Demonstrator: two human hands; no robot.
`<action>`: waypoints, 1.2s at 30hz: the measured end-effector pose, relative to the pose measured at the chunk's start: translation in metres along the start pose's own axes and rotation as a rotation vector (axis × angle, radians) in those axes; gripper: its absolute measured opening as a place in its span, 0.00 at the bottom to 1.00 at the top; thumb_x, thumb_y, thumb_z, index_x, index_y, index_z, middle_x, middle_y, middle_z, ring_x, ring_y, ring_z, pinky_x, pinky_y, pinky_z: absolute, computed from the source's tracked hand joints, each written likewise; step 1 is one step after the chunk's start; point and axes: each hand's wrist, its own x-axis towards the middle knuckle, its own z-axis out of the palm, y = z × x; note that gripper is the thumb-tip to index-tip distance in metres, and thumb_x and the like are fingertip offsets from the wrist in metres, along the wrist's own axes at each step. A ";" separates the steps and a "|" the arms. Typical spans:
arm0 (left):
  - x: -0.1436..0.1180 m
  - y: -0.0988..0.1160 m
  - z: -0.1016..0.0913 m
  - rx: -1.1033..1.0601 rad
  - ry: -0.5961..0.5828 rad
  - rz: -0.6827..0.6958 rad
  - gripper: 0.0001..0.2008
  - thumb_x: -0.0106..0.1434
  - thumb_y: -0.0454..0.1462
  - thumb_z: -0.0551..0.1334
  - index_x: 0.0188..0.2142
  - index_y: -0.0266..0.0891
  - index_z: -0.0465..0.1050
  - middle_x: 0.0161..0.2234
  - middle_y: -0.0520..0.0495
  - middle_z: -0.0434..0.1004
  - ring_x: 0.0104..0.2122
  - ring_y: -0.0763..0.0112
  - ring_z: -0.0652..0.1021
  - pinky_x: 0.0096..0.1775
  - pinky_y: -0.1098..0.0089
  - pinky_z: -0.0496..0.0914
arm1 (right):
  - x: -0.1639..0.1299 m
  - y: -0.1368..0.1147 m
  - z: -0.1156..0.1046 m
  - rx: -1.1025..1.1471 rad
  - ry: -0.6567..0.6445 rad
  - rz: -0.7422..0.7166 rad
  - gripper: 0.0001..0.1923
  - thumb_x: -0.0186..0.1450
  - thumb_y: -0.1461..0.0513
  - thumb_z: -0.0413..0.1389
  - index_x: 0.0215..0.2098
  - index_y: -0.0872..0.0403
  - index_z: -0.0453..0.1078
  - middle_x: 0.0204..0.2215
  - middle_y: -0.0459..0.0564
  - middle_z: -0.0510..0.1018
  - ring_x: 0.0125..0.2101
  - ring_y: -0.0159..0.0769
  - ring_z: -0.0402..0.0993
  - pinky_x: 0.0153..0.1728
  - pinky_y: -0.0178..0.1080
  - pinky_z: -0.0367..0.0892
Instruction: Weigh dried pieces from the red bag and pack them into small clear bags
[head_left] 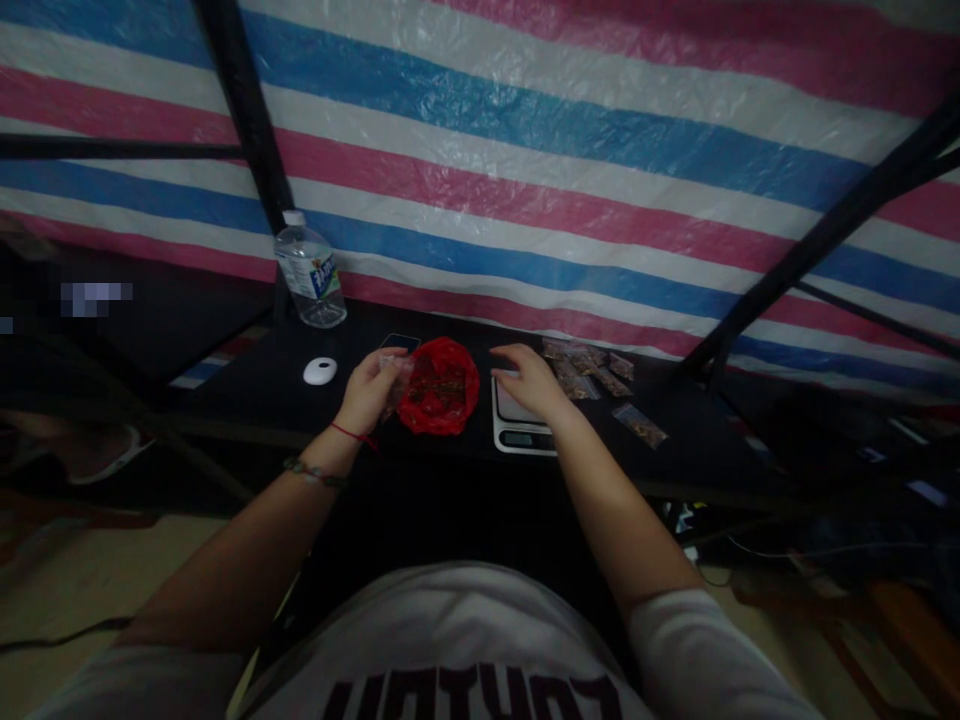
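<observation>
My left hand [369, 388] is closed on a small clear plastic bag [395, 388], whose contents I cannot make out, at the left rim of a red plastic bag [471, 395]. The red bag lies spread wide, with small brown pieces [439, 388] inside it. My right hand [527, 378] is over the digital scale [517, 441], thumb and fingers apart, with nothing visible between them. Part of the scale's plate is covered by that hand. Several filled zip bags [585, 360] are heaped just beyond it, and one more zip bag [640, 425] lies apart on the right.
A clear plastic bottle [311, 275] stands at the back left of the black table [247, 385]. In front of it sits a white rounded object [320, 371]. A phone-like dark object [401, 342] lies behind my left hand. Striped plastic sheeting [525, 180] and black frame bars [251, 120] close off the back.
</observation>
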 end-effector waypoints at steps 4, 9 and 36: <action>0.002 0.000 0.000 -0.109 0.056 -0.034 0.19 0.54 0.46 0.64 0.40 0.35 0.72 0.28 0.49 0.75 0.24 0.75 0.73 0.27 0.74 0.67 | 0.028 -0.034 0.035 0.040 -0.269 -0.147 0.14 0.59 0.70 0.54 0.41 0.54 0.76 0.39 0.52 0.78 0.42 0.38 0.72 0.48 0.41 0.64; 0.002 0.003 0.000 -0.175 0.094 -0.048 0.16 0.53 0.45 0.64 0.37 0.36 0.72 0.27 0.50 0.74 0.22 0.76 0.73 0.25 0.74 0.67 | 0.037 -0.058 0.078 0.033 -0.466 -0.250 0.11 0.60 0.68 0.55 0.38 0.56 0.78 0.36 0.52 0.80 0.38 0.36 0.75 0.41 0.36 0.64; 0.003 0.001 -0.001 -0.225 0.093 -0.044 0.14 0.54 0.42 0.64 0.37 0.36 0.73 0.26 0.50 0.76 0.22 0.76 0.74 0.23 0.76 0.66 | 0.039 -0.031 0.083 -0.080 -0.254 0.032 0.06 0.60 0.64 0.58 0.34 0.57 0.76 0.34 0.51 0.79 0.36 0.35 0.72 0.39 0.35 0.62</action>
